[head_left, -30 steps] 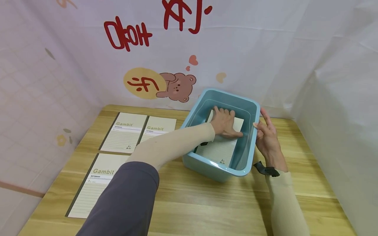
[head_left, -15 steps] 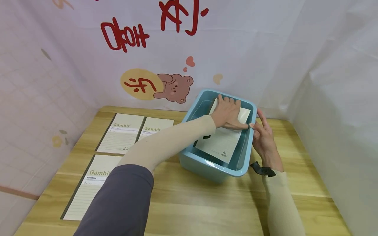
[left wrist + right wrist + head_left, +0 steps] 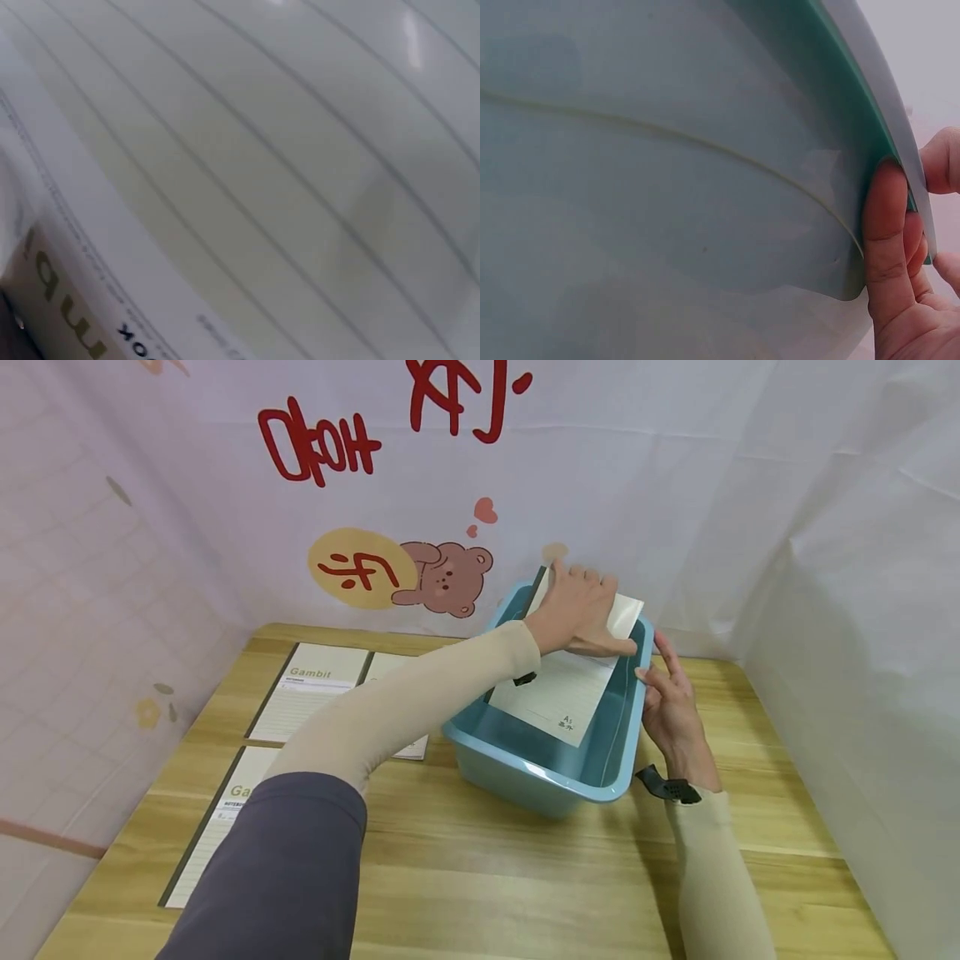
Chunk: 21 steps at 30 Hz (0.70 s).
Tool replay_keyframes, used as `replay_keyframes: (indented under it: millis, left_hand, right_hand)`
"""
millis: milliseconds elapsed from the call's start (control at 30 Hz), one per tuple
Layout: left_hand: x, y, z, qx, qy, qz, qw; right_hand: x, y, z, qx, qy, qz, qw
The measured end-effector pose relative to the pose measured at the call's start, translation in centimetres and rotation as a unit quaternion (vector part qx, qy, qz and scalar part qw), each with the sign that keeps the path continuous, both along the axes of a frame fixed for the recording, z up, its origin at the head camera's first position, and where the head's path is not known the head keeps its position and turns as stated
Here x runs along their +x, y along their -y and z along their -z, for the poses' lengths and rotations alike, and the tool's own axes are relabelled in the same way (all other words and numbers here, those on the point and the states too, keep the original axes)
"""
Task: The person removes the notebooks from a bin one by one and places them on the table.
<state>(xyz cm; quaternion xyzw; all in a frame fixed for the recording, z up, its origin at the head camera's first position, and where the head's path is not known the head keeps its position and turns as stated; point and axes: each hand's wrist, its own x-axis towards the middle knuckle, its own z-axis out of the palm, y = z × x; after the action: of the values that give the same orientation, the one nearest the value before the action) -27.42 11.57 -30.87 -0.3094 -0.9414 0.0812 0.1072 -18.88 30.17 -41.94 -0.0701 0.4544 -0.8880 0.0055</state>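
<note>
In the head view, my left hand (image 3: 573,610) lies over the upper part of a cream notebook (image 3: 551,697) with a dark spine, fingers spread across it and thumb at its right edge. The notebook is tilted, its top above the far rim of a blue plastic bin (image 3: 517,785) and its lower end still inside. Ruled lines of the notebook cover (image 3: 247,187) fill the left wrist view. My right hand (image 3: 675,706) holds the bin's right rim, thumb on top. Seen from the right wrist, its fingers (image 3: 889,240) lie against the outer wall under the rim.
On the wooden table (image 3: 465,877), left of the bin, lie more cream notebooks: one at the back (image 3: 307,693), one beside it (image 3: 412,748) mostly behind my left arm, and one nearer (image 3: 206,835). A printed white cloth (image 3: 622,468) hangs behind the table.
My left hand has come up and away from the bin's inside, raising the notebook with it until its top passes the far rim. The right hand stays at the bin's rim.
</note>
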Motion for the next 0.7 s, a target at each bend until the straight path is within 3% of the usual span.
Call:
replay_keyframes:
  millis: [333, 700]
  left_hand:
    - [1.9, 2.4, -4.8, 0.053, -0.004, 0.023, 0.9983]
    - [5.3, 5.4, -9.1, 0.095, -0.011, 0.038, 0.9947]
  right_hand:
    - [-0.3, -0.1, 0.0, 0.018, 0.000, 0.003, 0.9998]
    - [-0.3, -0.1, -0.1, 0.019, 0.005, 0.007, 0.9998]
